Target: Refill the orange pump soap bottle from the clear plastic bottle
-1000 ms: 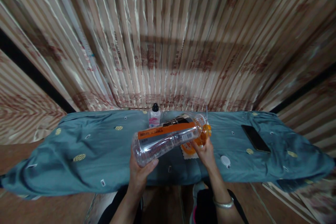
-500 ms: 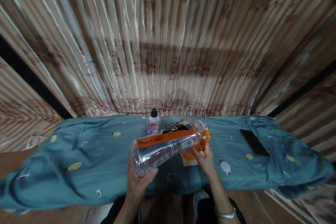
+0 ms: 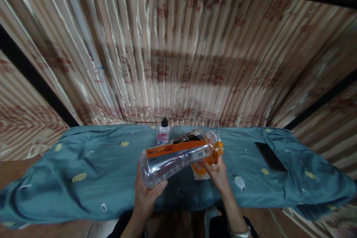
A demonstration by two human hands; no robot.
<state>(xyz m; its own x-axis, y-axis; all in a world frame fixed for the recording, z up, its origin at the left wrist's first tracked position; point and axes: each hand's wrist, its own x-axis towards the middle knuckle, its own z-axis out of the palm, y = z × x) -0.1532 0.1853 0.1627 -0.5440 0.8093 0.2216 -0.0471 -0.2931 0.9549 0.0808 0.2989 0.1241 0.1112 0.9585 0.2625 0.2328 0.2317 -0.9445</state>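
My left hand (image 3: 147,191) is closed around the base of a large clear plastic bottle (image 3: 178,158) with an orange, black and silver label. The bottle lies tilted in the air, its base toward me on the left and its neck to the upper right. Its neck is at the top of an orange see-through container (image 3: 216,152), which my right hand (image 3: 216,171) grips from the near side. Whether liquid is flowing cannot be made out. Under the container, an orange and white flat piece (image 3: 200,174) with a wavy edge shows partly. A thin pale stick (image 3: 218,129) rises behind the container.
A small clear bottle with a black cap (image 3: 164,134) stands behind the large bottle. On the right lie a black phone (image 3: 270,157) and a round white lid (image 3: 239,183). Everything rests on a teal patterned cloth (image 3: 106,178); a striped curtain (image 3: 178,63) hangs behind.
The view has tilted up slightly, so the cloth and the things on it sit a little lower. Both hands keep the same holds, and the bottle stays tilted toward the orange container.
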